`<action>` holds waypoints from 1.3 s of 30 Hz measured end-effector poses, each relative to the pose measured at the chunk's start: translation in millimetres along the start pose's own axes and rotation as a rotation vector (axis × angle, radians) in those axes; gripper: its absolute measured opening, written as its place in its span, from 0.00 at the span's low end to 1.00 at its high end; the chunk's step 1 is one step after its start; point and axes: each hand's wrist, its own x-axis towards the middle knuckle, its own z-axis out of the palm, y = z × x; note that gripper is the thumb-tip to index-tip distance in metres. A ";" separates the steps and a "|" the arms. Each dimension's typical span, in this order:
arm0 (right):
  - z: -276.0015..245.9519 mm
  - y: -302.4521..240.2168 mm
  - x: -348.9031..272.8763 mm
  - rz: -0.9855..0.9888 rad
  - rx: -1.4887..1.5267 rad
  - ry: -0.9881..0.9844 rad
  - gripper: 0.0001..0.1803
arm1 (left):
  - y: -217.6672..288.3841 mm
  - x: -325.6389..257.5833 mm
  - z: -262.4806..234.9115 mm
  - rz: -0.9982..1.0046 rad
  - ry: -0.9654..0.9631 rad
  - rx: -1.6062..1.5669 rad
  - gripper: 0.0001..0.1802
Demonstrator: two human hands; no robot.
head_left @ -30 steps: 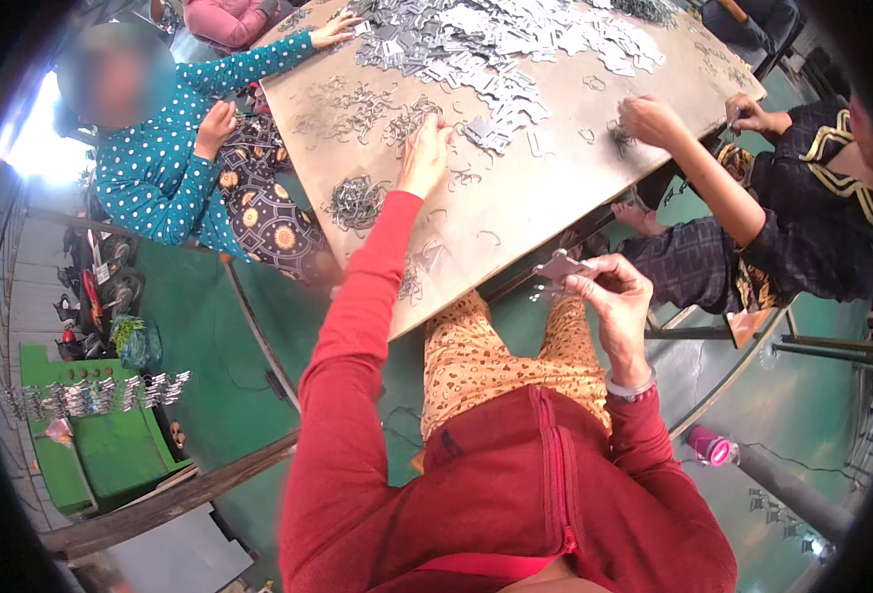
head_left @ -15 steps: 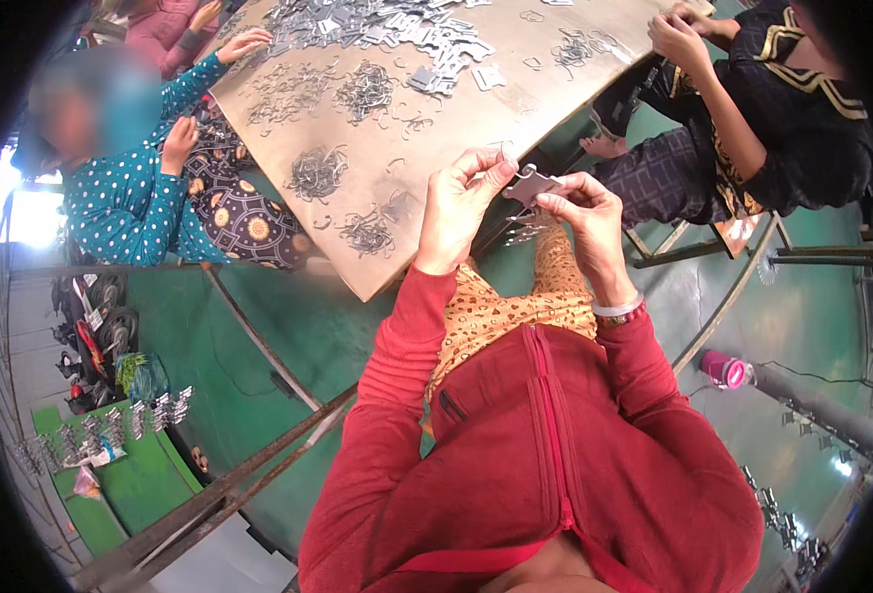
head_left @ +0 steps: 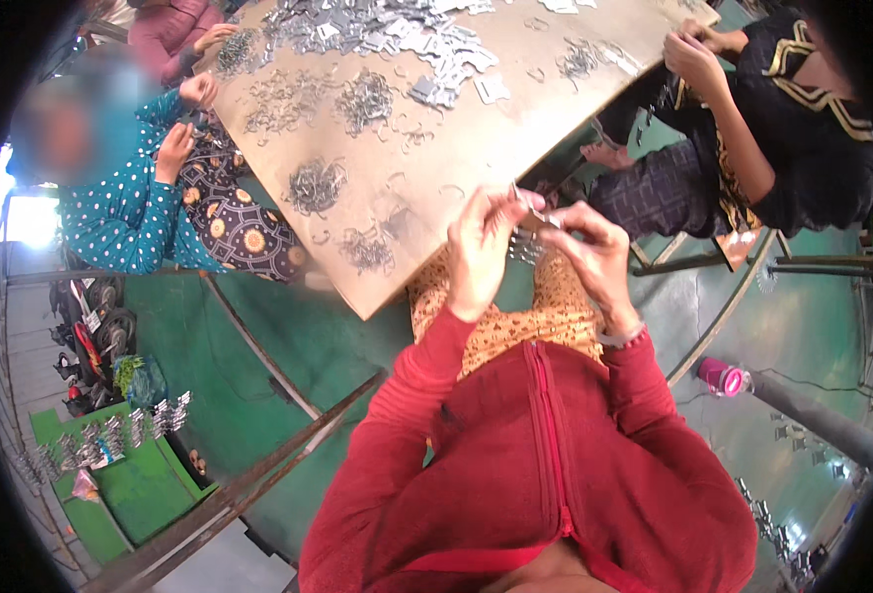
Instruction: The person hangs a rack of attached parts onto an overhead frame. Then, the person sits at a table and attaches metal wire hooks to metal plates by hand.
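Note:
My left hand (head_left: 481, 247) is closed in a pinch, with a thin wire piece (head_left: 515, 192) at its fingertips. My right hand (head_left: 599, 259) grips a small grey metal plate (head_left: 543, 221), tilted and mostly covered by fingers. Both hands meet above my lap, just off the table's near edge, and the wire end is against or very near the plate; exact contact is hidden. Below the fingers, several shiny metal pieces (head_left: 525, 247) hang or lie over my patterned trousers; what holds them is hidden.
On the brown table (head_left: 436, 212) lie a heap of flat metal plates (head_left: 446, 74) and several piles of wire pieces (head_left: 316, 185). A person in dotted teal (head_left: 110, 222) sits at the left, another in black (head_left: 802, 148) at the right. Metal rails (head_left: 258, 341) flank me.
My hands have come closer together and slightly lower, the plate turning edge-on between them. The person at left has drawn a hand back from the table's heap.

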 end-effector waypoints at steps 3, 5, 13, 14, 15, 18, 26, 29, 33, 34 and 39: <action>-13.0 2.1 28.9 0.109 0.133 0.040 0.09 | -4.2 -0.3 -4.1 0.118 -0.026 0.086 0.05; -20.1 11.4 47.4 0.171 0.068 0.083 0.14 | -1.3 -8.0 -3.4 0.068 -0.028 0.043 0.06; 39.8 86.2 222.1 -0.130 -0.934 -0.004 0.23 | -19.8 -8.1 -9.8 0.114 -0.083 0.119 0.04; 37.1 92.3 230.3 -0.106 -1.085 -0.057 0.23 | -17.8 -6.7 -8.3 0.120 -0.092 0.118 0.04; 30.8 97.5 241.6 -0.156 -1.024 -0.084 0.23 | -15.4 -5.5 -4.0 0.081 0.011 0.076 0.05; 23.8 92.5 226.2 -0.374 -1.139 -0.041 0.16 | -12.2 -1.6 -7.3 0.099 0.037 0.116 0.05; 13.7 -16.0 101.7 0.313 0.439 -0.116 0.11 | -16.4 -4.2 -20.2 0.051 0.034 0.067 0.05; 10.8 -28.7 80.2 0.287 0.438 -0.058 0.11 | -17.7 -4.9 -14.6 0.074 0.018 0.086 0.05; 9.3 -38.1 58.9 0.198 0.458 -0.006 0.11 | -17.0 -7.6 -10.3 0.043 -0.031 0.101 0.05; 10.9 -39.3 55.0 0.173 0.472 0.002 0.11 | -15.2 -8.6 -10.8 0.060 -0.043 0.138 0.05; 23.6 -56.6 48.4 0.171 0.407 0.107 0.13 | -8.0 -10.3 -9.3 0.088 -0.057 0.226 0.03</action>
